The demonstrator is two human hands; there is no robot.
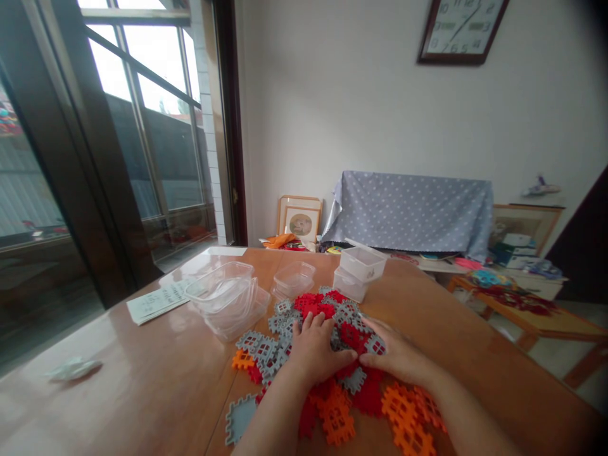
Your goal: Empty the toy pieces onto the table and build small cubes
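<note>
A heap of notched plastic building tiles lies on the wooden table, with red tiles (311, 303), grey tiles (266, 348) and orange tiles (335, 415) mixed together. My left hand (314, 347) rests on the middle of the heap, palm down, fingers spread and thumb pointing right. On the heap's right side is my right hand (399, 354), its thumb and forefinger apart around a grey window-shaped tile (375, 345). Whether it touches that tile is unclear. The two thumb tips almost meet. Both palms hide part of the heap.
Clear plastic tubs (228, 297) are stacked left of the heap, another clear tub (294, 278) stands behind it, and two whitish boxes (361, 263) are piled at the back. A printed sheet (159, 301) and a small plastic packet (73, 368) lie on the table (156, 392) at left.
</note>
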